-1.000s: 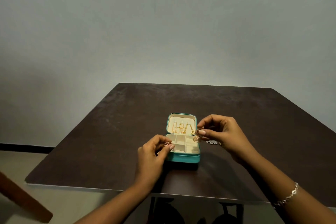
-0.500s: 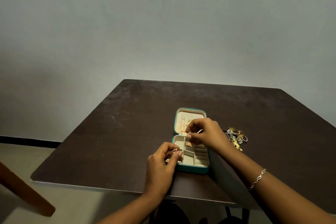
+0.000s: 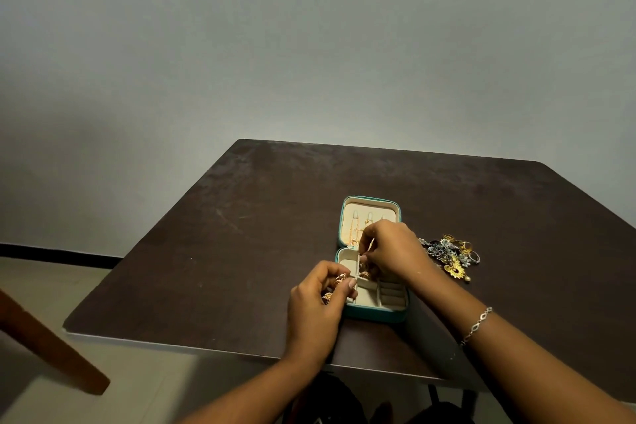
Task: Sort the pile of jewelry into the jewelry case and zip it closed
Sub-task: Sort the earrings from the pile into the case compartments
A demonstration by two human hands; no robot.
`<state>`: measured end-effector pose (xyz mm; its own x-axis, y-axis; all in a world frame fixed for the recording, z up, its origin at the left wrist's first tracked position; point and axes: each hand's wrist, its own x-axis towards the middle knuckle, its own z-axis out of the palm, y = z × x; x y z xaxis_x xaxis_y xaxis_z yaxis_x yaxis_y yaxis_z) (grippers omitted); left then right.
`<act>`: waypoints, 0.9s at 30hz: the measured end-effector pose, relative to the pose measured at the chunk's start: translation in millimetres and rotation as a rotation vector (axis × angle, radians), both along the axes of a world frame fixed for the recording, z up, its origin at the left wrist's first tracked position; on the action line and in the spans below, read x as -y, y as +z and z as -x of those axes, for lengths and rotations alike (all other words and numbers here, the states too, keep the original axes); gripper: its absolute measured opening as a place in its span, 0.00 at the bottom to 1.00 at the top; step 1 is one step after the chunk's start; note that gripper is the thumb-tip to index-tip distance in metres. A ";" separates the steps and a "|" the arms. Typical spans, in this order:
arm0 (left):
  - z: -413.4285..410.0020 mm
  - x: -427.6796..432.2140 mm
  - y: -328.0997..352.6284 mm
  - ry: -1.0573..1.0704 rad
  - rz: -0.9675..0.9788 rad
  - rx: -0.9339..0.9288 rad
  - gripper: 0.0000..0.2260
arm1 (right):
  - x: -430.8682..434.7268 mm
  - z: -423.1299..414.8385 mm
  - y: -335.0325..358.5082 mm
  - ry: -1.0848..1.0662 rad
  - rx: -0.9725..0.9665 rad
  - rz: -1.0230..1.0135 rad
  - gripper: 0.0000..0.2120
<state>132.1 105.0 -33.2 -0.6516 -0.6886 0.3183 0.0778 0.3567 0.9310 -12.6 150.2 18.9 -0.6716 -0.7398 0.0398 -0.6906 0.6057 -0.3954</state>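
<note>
Jewelry case [image 3: 378, 316] lies open on the desk [image 3: 241, 251] before us, and at its near left corner our left hand [image 3: 315, 310] pinches gold pieces [image 3: 340, 279] between thumb and curled fingers. Farther in, over its middle, our right hand [image 3: 392, 248] pinches a thin gold item [image 3: 370, 245]; the pile [image 3: 451, 253] lies just right of it, beside the lid [image 3: 370, 206].

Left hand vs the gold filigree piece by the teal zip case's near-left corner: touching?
Touching. The head view shows the left hand pinching the gold filigree piece between thumb and curled fingers, beside the teal zip case.
</note>
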 end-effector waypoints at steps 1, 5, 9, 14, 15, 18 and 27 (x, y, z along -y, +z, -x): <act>0.3 0.1 0.1 0.001 0.003 0.000 0.05 | 0.3 0.4 -0.4 0.002 -0.009 -0.001 0.03; -0.4 0.5 -0.4 0.007 0.006 -0.005 0.06 | -1.9 0.8 0.3 0.001 -0.018 0.016 0.02; -2.0 -0.2 4.0 -0.014 -0.035 -0.010 0.08 | -14.7 1.2 15.1 -0.007 0.079 0.132 0.04; -1.9 -0.4 12.1 -0.018 0.034 -0.038 0.19 | -35.6 -18.4 33.8 0.173 0.428 0.353 0.05; -1.6 0.2 11.7 -0.018 0.056 -0.041 0.20 | -37.6 -23.2 34.2 0.234 0.492 0.361 0.05; -1.3 0.6 8.6 -0.026 0.129 -0.012 0.24 | -39.6 -32.7 29.4 0.331 0.602 0.339 0.06; -1.4 1.4 3.5 -0.056 0.237 0.024 0.24 | -40.7 -40.0 17.1 0.279 0.559 0.293 0.06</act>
<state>133.5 103.6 -29.7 -0.6958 -0.5589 0.4511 0.0827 0.5615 0.8233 27.4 190.8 36.0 -0.4359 -0.8994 -0.0321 -0.4500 0.2487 -0.8577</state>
